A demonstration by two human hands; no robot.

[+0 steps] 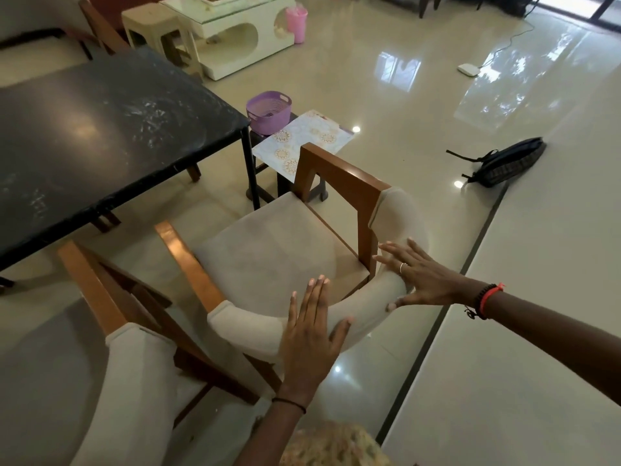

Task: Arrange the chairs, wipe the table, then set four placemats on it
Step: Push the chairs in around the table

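A wooden chair [268,250] with a beige seat and curved padded backrest stands at the near right corner of the dark table [100,129]. My left hand [311,334] lies flat, fingers straight, against the backrest's middle. My right hand [423,277] rests spread on the backrest's right end. Neither hand grips anything. A second matching chair [127,364] sits to the left, against the table's near edge. Floral placemats [302,142] lie on a small stool beyond the table corner.
A purple basket [268,111] stands beside the placemats. A dark bag [507,161] lies on the shiny floor to the right. A white coffee table [235,31], a cream stool [158,25] and a pink bin [296,23] are at the back.
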